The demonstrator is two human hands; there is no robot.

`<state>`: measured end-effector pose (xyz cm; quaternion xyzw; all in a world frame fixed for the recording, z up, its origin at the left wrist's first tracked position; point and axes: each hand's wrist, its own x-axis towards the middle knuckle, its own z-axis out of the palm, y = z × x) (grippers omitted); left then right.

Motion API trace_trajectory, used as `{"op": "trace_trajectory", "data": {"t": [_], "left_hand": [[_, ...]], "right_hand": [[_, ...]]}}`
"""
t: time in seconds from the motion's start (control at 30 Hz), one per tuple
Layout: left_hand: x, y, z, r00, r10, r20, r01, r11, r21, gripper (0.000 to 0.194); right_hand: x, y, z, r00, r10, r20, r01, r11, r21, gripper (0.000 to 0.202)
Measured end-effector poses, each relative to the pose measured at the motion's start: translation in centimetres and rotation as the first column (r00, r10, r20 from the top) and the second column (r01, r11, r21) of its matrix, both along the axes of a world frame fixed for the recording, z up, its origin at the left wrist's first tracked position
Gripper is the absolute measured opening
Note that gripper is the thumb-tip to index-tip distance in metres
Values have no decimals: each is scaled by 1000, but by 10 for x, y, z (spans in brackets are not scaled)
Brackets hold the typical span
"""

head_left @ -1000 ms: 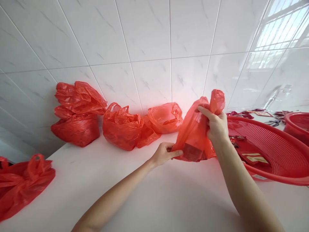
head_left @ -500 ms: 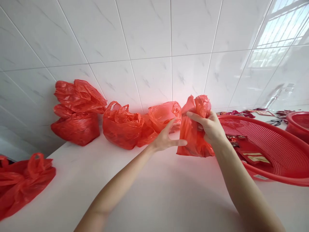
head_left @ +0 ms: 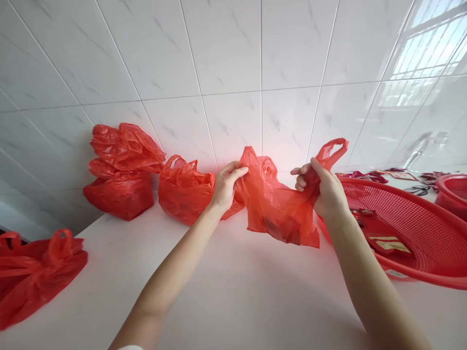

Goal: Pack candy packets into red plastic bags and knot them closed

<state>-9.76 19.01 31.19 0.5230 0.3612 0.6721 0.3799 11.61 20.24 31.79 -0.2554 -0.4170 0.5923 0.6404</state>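
A thin red plastic bag [head_left: 279, 209] hangs between my two hands over the white table, with some dark contents showing through its lower part. My left hand [head_left: 228, 183] pinches its upper left corner between thumb and fingers. On the other side, my right hand [head_left: 326, 189] grips the bag near its right handle, and the handle loop sticks up above the thumb. Behind my left hand sits a filled red bag [head_left: 186, 194]. Another red bag, partly hidden, lies behind the held one.
Stacked red bags [head_left: 122, 170] stand at the left against the tiled wall [head_left: 229, 58]. One more red bag [head_left: 36, 272] lies at the far left. A large red basket [head_left: 419, 233] with packets is at the right, beside a smaller basket [head_left: 454, 192] and black scissors [head_left: 419, 189].
My left hand has moved left and up and taken hold of the bag's left corner. The bag, earlier bunched in my right hand, is now spread wide between both hands.
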Motion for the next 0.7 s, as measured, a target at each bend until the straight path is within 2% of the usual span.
{"op": "trace_trajectory", "data": {"t": [0.17, 0.43, 0.57, 0.7], "left_hand": [[-2, -8, 10, 991, 29, -127, -18, 996, 88, 23], [0, -12, 1, 945, 97, -312, -67, 992, 105, 36], [-5, -14, 12, 928, 105, -358, -55, 987, 149, 39], [-12, -20, 29, 899, 178, -400, -95, 971, 219, 37]], "right_hand": [[-6, -1, -6, 997, 69, 28, -70, 997, 19, 45], [-14, -1, -15, 988, 52, 147, -64, 995, 78, 40], [-13, 0, -16, 980, 2, 198, -17, 997, 75, 39], [-12, -1, -14, 965, 16, 260, -21, 1000, 19, 38]]}}
